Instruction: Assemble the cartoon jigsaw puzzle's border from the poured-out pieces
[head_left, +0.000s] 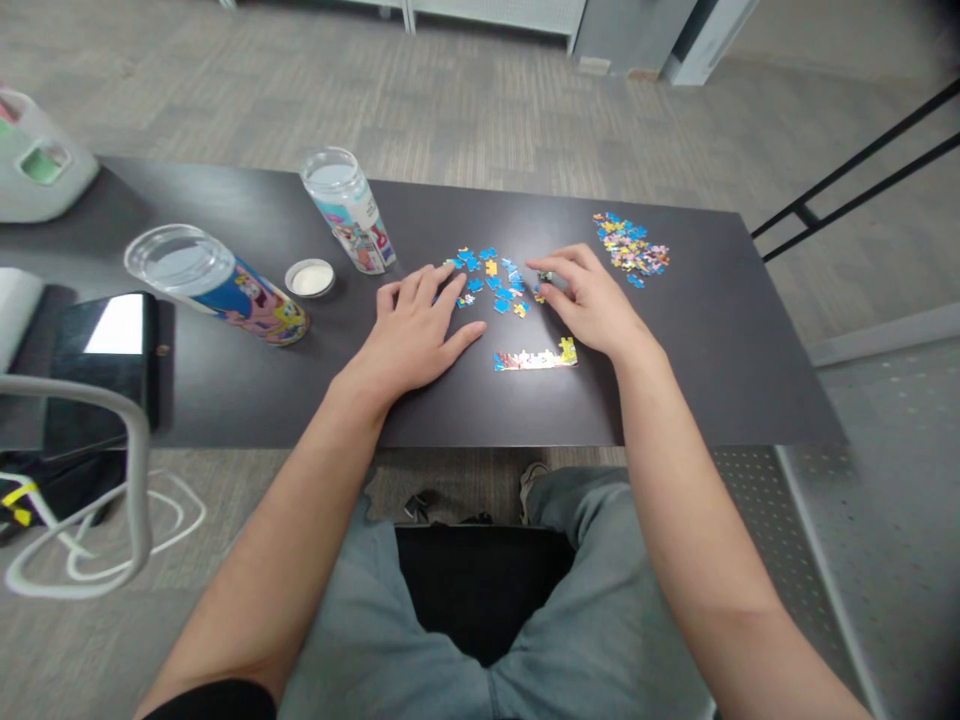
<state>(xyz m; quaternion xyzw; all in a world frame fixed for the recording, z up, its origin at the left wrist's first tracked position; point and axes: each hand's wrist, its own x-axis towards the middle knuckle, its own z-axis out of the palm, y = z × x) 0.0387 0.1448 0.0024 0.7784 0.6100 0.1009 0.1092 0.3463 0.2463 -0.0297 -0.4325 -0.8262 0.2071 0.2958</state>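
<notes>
My left hand (414, 332) lies on the dark table with its fingers spread and its fingertips at the left edge of some loose blue jigsaw pieces (503, 305). To the right of those pieces, my right hand (592, 300) is bent, with thumb and forefinger around a small puzzle piece (546, 276), mostly hidden by the fingers. Between the hands and closer to me sits a joined strip of puzzle pieces (535, 360), its right end yellow and standing taller. A separate pile of mixed pieces (631, 247) lies beyond my right hand.
Two clear-topped cartoon canisters, a near one (225, 290) and a far one (349, 212), stand on the left. A round lid (310, 278) lies between them. Further left are a black tablet (101, 365), a white container (41, 165) and a pale curved bar (139, 480).
</notes>
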